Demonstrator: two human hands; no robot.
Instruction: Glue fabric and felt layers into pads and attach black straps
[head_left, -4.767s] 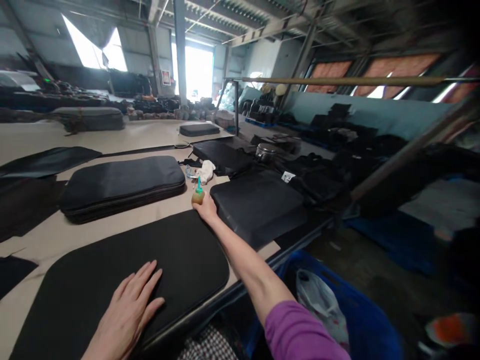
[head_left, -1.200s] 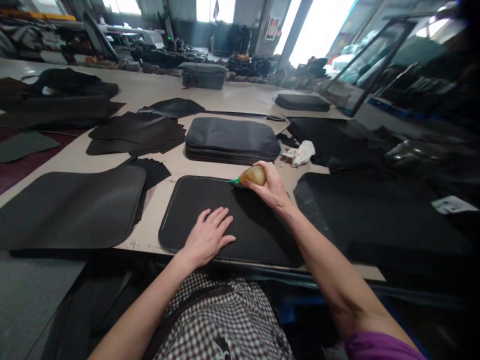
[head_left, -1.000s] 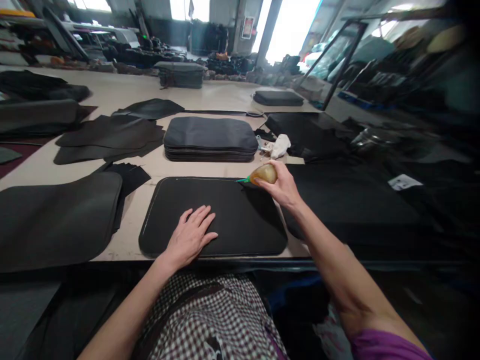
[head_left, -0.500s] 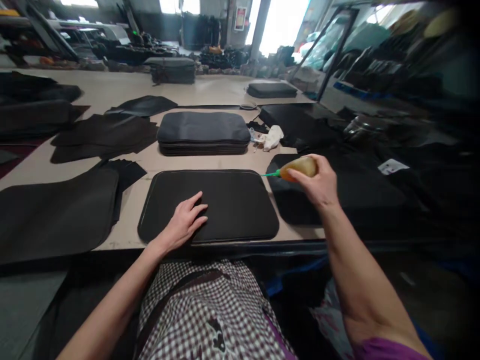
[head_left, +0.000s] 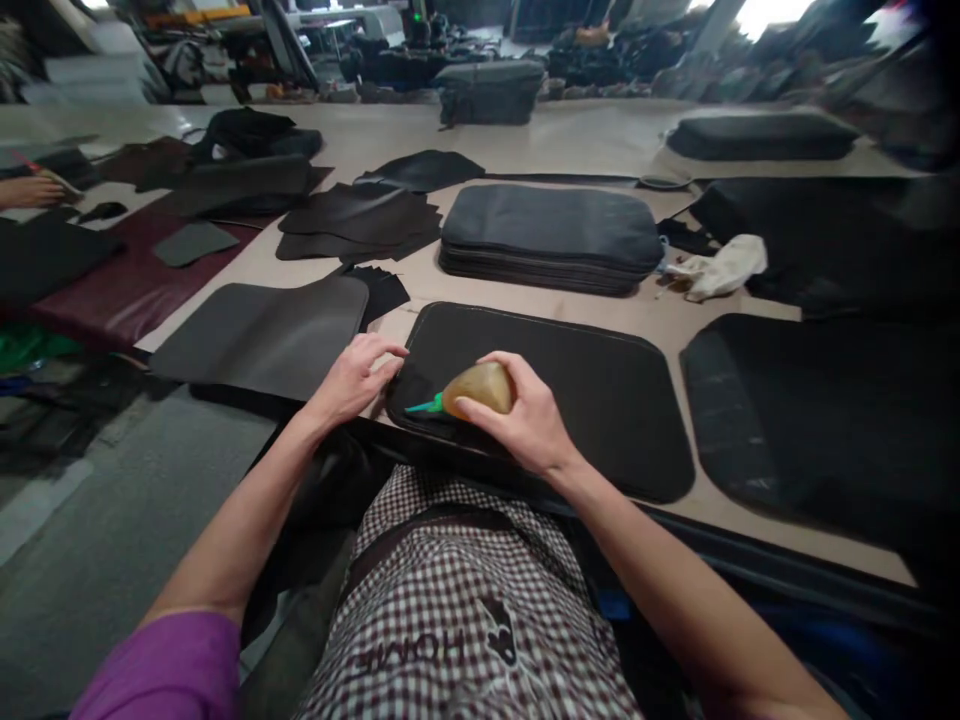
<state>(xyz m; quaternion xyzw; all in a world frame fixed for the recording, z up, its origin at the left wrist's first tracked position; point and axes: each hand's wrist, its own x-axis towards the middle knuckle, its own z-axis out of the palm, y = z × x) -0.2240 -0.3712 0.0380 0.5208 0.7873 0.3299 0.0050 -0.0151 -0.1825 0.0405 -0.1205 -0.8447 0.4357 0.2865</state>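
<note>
My right hand (head_left: 529, 412) is wrapped round a squeeze bottle (head_left: 481, 388) of amber liquid. Its green nozzle (head_left: 427, 404) points left, over the near left corner of a black rounded panel (head_left: 570, 400). At that panel's left edge is my left hand (head_left: 358, 375), with its fingers apart and nothing in them. A grey-black sheet (head_left: 262, 325) lies just left of my left hand. Whether the nozzle tip touches the panel I cannot tell.
Behind the panel sits a stack of dark panels (head_left: 551, 235), with a white cloth (head_left: 724, 268) to its right. Large black sheets (head_left: 825, 400) cover the right side. Another person's hand (head_left: 31, 191) shows at the far left.
The view has turned left. My right hand has carried the bottle from the panel's far right corner to its near left corner. My left hand has moved off the panel's surface to its left edge.
</note>
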